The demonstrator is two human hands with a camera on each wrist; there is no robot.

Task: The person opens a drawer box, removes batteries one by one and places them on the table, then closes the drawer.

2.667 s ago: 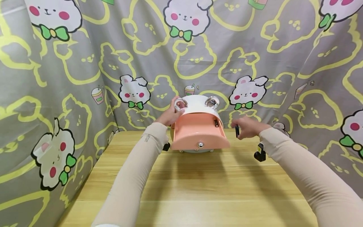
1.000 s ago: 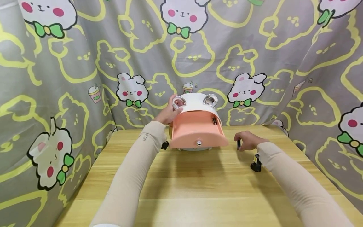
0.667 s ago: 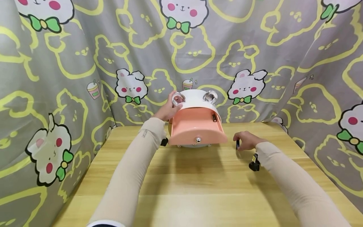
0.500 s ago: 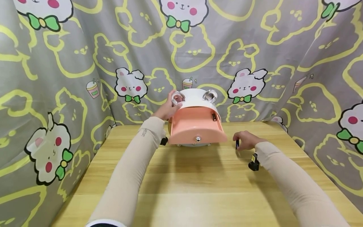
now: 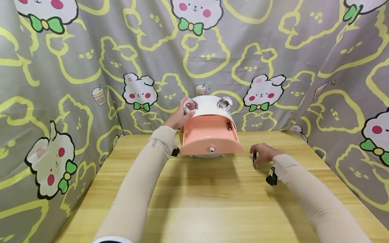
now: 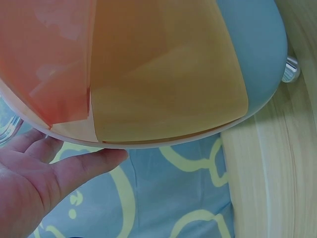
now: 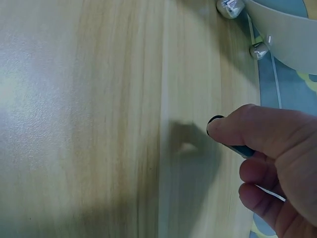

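Observation:
A rounded white storage box (image 5: 208, 105) with clear ears stands on the table, its pink drawer (image 5: 211, 143) pulled out. My left hand (image 5: 179, 116) grips the box's upper left edge by the ear; in the left wrist view the thumb (image 6: 94, 163) lies along its rim. Inside the drawer, at the right, lies a small black cylinder with a coppery end (image 5: 229, 126). To the right of the box, low over the table, my right hand (image 5: 265, 152) pinches a small dark cylinder (image 5: 254, 157), held roughly upright. Fingers partly hide it; whether it touches the table I cannot tell.
The wooden table (image 5: 209, 209) extends in front of the box and to both sides. A patterned grey curtain (image 5: 170, 60) hangs close behind and along the sides. Small silvery feet (image 7: 258, 50) support the box. A black wrist camera (image 5: 271, 176) hangs below my right wrist.
My right hand has come down with the dark cylinder from beside the drawer toward the table, then stayed nearly still for the last second. My left hand keeps its hold on the box.

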